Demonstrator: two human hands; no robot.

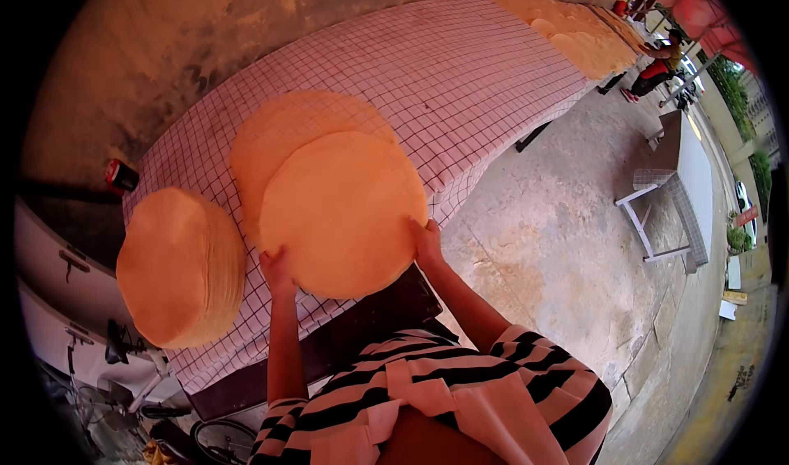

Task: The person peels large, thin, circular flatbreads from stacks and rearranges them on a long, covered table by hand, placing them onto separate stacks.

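Note:
A large, thin, round flatbread [345, 210] spans the space between my two hands near the table's front edge. My left hand [278, 271] pinches its lower left edge. On the opposite side, my right hand [426, 243] grips the right edge, thumb on top. Another round flatbread [296, 111] lies beneath and behind it, partly covered; how many layers are there I cannot tell. To the left stands a tall, neat stack of flatbreads [168, 259], its layered side facing my left forearm.
A checked cloth covers the long table [394, 62] along a stained wall. More flatbreads [567, 33] spread over the far end, where a person [657, 70] stands. A white table [682, 177] is at the right. Bicycles [123, 374] and a dark red can [122, 175] are left.

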